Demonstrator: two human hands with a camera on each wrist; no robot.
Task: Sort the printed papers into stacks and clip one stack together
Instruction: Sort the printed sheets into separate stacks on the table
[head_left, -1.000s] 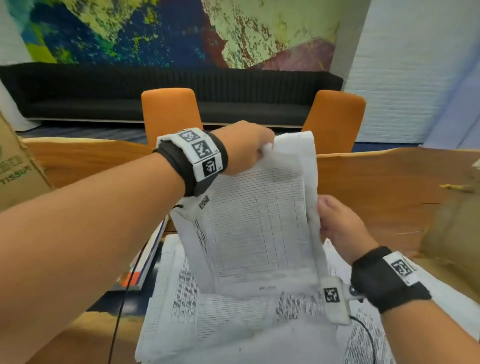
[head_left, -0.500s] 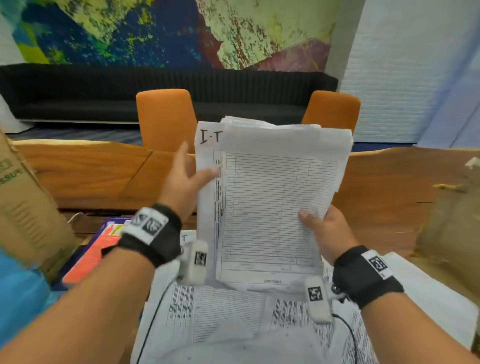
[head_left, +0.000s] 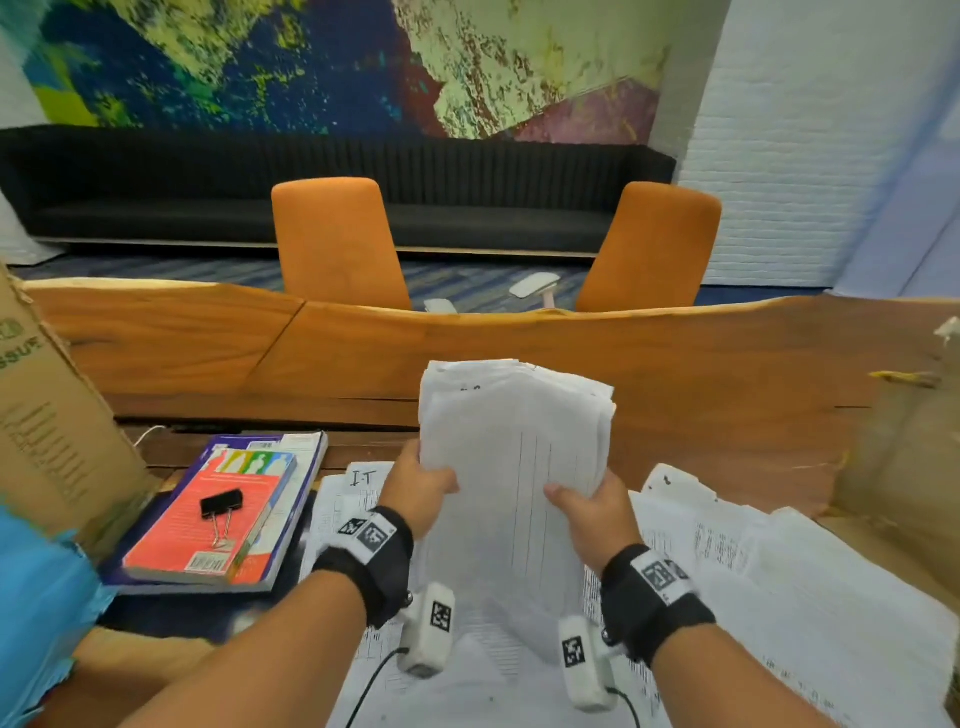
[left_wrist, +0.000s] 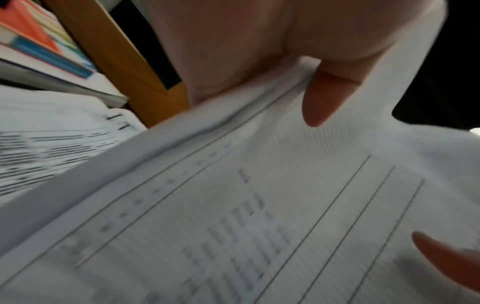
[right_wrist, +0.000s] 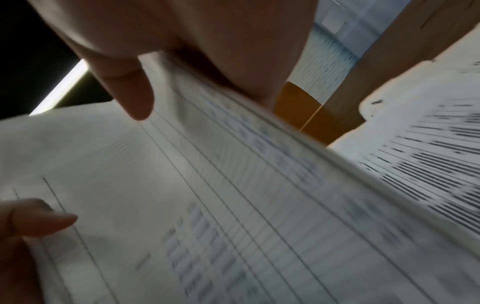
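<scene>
Stack (head_left: 511, 467) upright, seemingly gripped between both hands.

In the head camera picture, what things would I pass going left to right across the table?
Cardboard box → books with a black clip on top → left hand → held paper stack → right hand → loose papers.

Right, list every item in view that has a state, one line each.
Held stack of printed white papers: raised upright, gripped at both side edges.
Left hand: grips the stack's left edge.
Right hand: grips the stack's right edge.
Black binder clip: unused, lying on the red book.
Red paperback book: closed, atop another book.
Loose printed sheets: spread on the table.
</scene>
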